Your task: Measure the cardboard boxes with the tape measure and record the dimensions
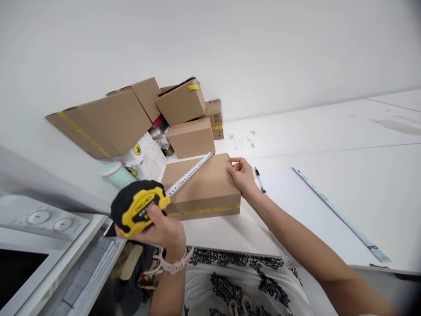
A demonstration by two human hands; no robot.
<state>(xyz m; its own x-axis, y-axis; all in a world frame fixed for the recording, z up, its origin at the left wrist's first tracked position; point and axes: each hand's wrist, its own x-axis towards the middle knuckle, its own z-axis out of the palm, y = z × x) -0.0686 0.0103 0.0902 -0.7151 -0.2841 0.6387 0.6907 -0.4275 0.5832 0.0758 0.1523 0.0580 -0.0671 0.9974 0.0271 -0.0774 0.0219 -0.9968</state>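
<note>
The tape measure gripped in your left hand slants its blade across the box whose right edge your right hand grasps.

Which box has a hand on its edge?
The closest box, under the white tape blade: the right hand touches its right edge. The other boxes are farther back.

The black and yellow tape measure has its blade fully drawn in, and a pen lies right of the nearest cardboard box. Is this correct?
Not entirely: the head view shows the tape measure with its blade pulled out over the nearest cardboard box. A pen does lie right of that box.
</note>
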